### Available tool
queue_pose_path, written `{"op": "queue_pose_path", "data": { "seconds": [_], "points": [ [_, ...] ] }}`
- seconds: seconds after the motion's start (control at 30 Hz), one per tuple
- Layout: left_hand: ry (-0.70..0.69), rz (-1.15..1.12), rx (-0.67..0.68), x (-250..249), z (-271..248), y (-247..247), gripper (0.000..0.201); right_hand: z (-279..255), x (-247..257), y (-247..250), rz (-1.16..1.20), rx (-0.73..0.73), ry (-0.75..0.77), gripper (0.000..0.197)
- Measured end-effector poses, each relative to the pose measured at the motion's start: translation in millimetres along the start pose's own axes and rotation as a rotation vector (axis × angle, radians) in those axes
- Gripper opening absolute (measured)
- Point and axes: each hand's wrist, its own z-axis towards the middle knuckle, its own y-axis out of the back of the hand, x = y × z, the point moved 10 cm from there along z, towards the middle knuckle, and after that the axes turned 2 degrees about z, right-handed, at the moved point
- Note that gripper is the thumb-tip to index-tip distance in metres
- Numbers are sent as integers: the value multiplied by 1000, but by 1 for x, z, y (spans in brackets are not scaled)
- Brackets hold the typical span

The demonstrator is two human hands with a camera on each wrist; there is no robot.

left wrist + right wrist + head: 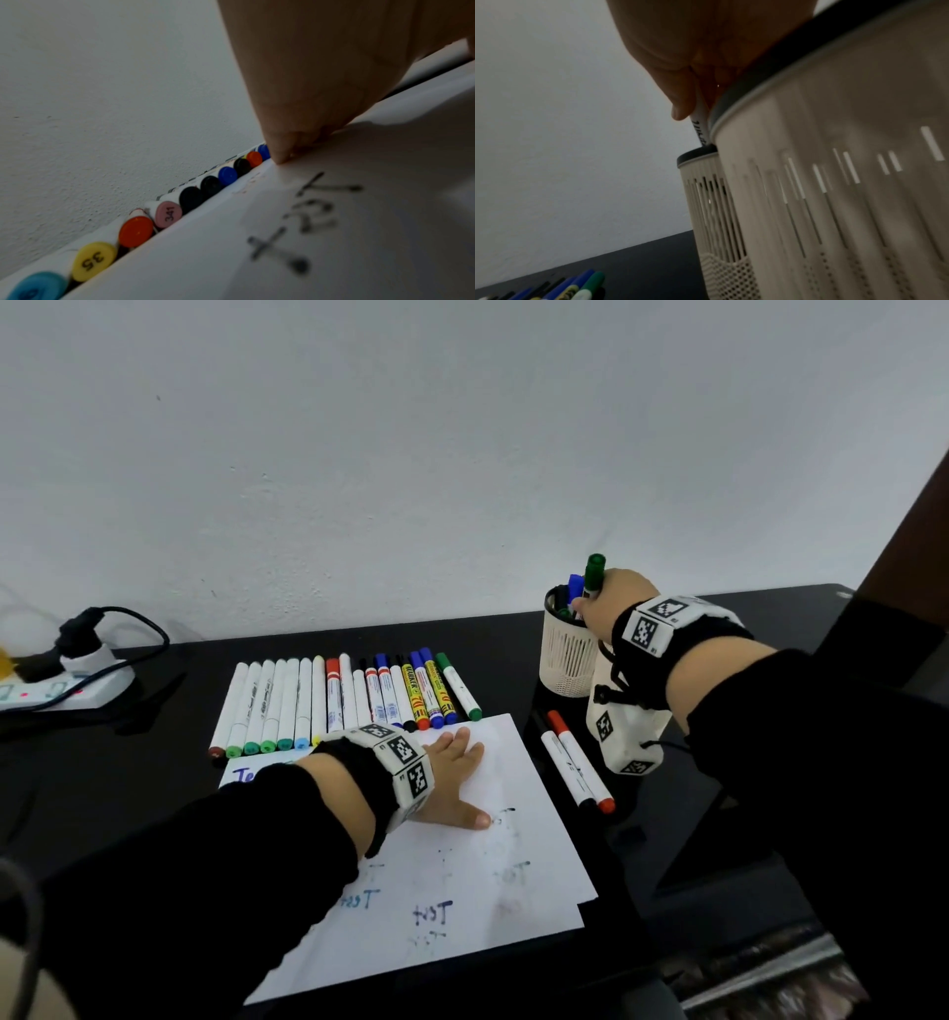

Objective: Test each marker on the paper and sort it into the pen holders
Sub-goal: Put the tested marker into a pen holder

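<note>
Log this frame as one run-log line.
right hand: lowering green-capped white marker into white slotted pen holder | left hand: flat on white paper sheet

A white power strip (61,693) lies at the far left of the black tabletop (154,778), with a black plug (77,629) and a looping black cable (138,621) in it. Behind stands a plain white wall (462,428).

markers (349,695) lie behind the paper (462,865), pen holders (567,654) to its right.
</note>
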Motion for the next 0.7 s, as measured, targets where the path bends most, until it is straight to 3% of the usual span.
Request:
{"op": "queue_pose_path", "data": {
  "seconds": [0.13, 0.3, 0.43, 0.7],
  "points": [
    [1, -10, 1, 1, 1, 0, 92, 2, -1, -4, 21, 0, -23, 37],
    [-2, -11, -3, 0, 1, 0, 92, 2, -2, 3, 141, -111, -13, 30],
    [-1, -9, 2, 1, 3, 0, 92, 5, -2, -10, 93, -46, 7, 37],
    [-3, -6, 4, 1, 4, -2, 93, 3, -1, -6, 149, -90, 27, 23]
  ]
}}
